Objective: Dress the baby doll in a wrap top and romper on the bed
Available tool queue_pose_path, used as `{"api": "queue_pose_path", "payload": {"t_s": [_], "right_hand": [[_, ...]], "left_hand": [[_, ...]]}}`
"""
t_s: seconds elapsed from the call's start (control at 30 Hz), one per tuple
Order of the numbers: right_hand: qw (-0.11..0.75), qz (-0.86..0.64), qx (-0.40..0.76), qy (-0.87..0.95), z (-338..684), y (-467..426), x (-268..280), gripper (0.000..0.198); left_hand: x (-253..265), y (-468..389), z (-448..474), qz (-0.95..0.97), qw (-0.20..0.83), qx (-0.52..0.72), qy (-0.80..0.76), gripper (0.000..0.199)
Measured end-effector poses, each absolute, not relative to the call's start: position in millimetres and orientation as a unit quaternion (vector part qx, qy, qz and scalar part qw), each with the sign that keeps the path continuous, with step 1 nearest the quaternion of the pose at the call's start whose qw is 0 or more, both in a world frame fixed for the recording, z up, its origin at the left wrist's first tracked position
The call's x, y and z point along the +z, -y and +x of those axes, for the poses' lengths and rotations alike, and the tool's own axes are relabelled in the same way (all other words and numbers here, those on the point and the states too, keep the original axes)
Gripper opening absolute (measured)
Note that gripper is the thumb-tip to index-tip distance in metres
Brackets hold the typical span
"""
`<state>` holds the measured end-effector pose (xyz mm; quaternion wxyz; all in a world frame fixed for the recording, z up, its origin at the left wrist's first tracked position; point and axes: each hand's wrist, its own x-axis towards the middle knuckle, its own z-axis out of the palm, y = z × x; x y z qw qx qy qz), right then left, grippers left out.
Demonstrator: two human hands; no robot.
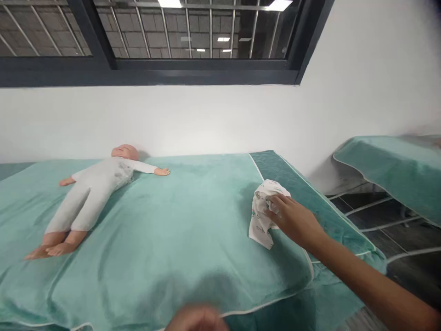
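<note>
My right hand (291, 216) is closed on a crumpled white cloth (261, 223) with small coloured prints. Part of the cloth hangs below my fingers, over the right side of the green bed cover (193, 220); its folds hide what kind of cloth piece it is. At the bottom edge, my left hand (198, 318) shows only in part and is blurred, so its fingers cannot be made out. A baby doll (99, 184) in a white long-sleeved suit lies on its back at the left, arms spread, head toward the wall, its feet bare.
A white wall (193, 119) stands behind the bed, with a dark-framed barred window (206, 73) above. Beyond the bed's right edge is a dark floor with pale metal bars (368, 209). Another green-covered surface (396, 170) stands at the far right.
</note>
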<state>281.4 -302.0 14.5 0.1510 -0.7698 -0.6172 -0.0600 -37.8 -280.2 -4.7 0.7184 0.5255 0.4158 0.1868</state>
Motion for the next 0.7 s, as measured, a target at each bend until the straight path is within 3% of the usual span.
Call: {"api": "queue_pose_path", "payload": {"t_s": [0.07,0.17,0.33,0.43,0.57,0.7], "right_hand": [[0.135,-0.792,-0.114,0.584,275,297,9,0.025],[0.174,-0.823,-0.152,0.520,278,305,-10,0.037],[0.263,-0.826,-0.166,0.470,308,307,-46,0.068],[0.340,-0.792,-0.159,0.481,324,293,-56,0.057],[0.425,-0.759,-0.037,0.492,322,275,-42,0.032],[0.506,-0.717,0.143,0.457,303,272,-12,0.038]], "left_hand": [[-18,266,2,0.560,0.710,0.200,-0.376,0.019],[-35,229,78,0.664,0.595,0.313,-0.327,0.020],[-50,178,181,0.727,0.529,0.356,-0.256,0.043],[-55,170,206,0.785,0.452,0.358,-0.228,0.044],[-55,164,213,0.754,0.528,0.334,-0.202,0.049],[-52,161,206,0.664,0.624,0.348,-0.220,0.043]]}}
